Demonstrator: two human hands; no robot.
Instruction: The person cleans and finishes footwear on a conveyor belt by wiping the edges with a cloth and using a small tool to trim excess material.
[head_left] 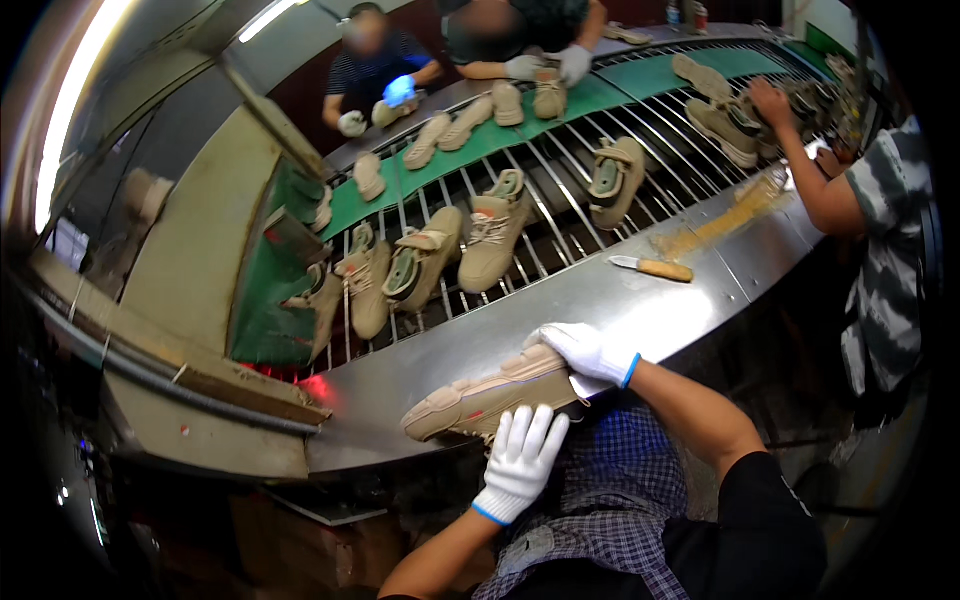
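A beige lace-up shoe (490, 396) lies on its side at the near edge of the metal ledge, toe to the left and sole facing away from me. My right hand (588, 352), in a white knit glove with a blue cuff, is closed round its heel end. Against the near side of the upper rests my gloved left hand (522, 460), fingers stretched out and flat. Part of the laces shows beside the left fingertips. To the right on the ledge lies a short knife (655, 269) with a wooden handle.
Beyond the metal ledge (420, 365) runs a roller conveyor carrying several beige shoes (490, 240). Loose soles (465, 125) line a green belt behind it. A machine housing (205, 240) stands left. Two people work across; another person's arm (815, 180) reaches in from the right.
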